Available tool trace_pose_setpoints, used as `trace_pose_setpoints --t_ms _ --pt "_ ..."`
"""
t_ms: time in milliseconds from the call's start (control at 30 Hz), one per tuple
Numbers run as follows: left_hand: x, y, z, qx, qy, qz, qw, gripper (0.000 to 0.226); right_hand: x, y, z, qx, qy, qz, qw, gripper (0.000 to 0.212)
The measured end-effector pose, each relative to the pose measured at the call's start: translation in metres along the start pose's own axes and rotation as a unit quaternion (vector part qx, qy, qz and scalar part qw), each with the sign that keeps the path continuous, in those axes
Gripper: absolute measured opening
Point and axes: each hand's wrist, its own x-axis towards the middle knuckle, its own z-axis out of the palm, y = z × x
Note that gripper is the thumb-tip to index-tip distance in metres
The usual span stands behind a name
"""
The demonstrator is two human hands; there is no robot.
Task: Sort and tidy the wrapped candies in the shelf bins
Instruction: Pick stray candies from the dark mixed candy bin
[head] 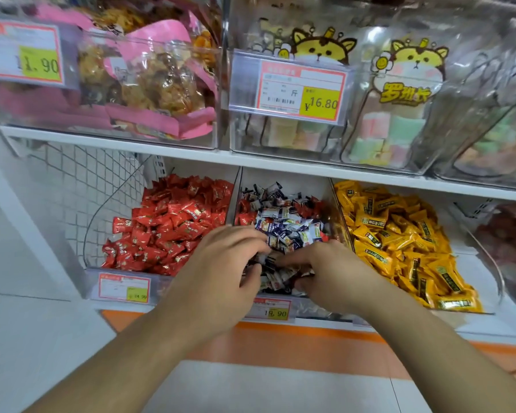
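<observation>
My two forearms fill the foreground and reach up into the middle bin (283,305), the landmark here. Left hand (221,263): fingers curled down into the front of the heap of small white-and-purple candies (289,231), apparently raking or gathering; whether they grip any piece I cannot tell. Right hand (325,272): fingers likewise bent into the heap, tips hidden among wrappers. The two hands lie close together, nearly touching at the fingertips.

Several red candies (245,217) lie stray inside the middle bin, beyond the fingers and toward its left wall; the left hand is nearer them. Their wrappers are crinkled, glossy and lie at mixed angles, so no single long axis holds. Their proper place, in my judgement, is the bin left of the middle one, full of red sweets (167,228). Right of the middle bin lie yellow sweets (399,234).
</observation>
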Motion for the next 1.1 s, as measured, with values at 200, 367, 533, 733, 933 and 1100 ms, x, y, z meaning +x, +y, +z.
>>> trace_pose_setpoints --t_ms 200,367,533,733,933,1100 --pt "-0.001 0.002 0.005 0.037 -0.016 0.014 0.999 0.023 -0.004 0.007 -0.001 0.011 0.031 -0.014 0.999 0.054" --pt "0.001 0.003 0.005 0.035 -0.015 -0.004 0.999 0.020 -0.012 0.012 -0.002 0.014 0.052 -0.021 0.998 0.040" --pt "0.001 0.004 0.006 0.044 -0.011 0.000 0.999 0.022 -0.013 0.012 -0.002 0.031 0.066 -0.031 0.997 0.041" --pt "0.010 0.022 0.015 0.022 -0.063 0.014 0.998 0.028 -0.022 0.028 -0.020 0.019 0.159 -0.033 0.986 0.036" --pt "0.026 0.029 0.044 -0.034 -0.153 -0.053 0.986 0.036 -0.031 0.046 -0.016 0.006 0.163 -0.054 0.985 0.028" --pt "0.031 0.029 0.051 0.009 -0.162 -0.068 0.984 0.041 -0.032 0.055 -0.012 0.031 0.170 -0.049 0.984 0.026"
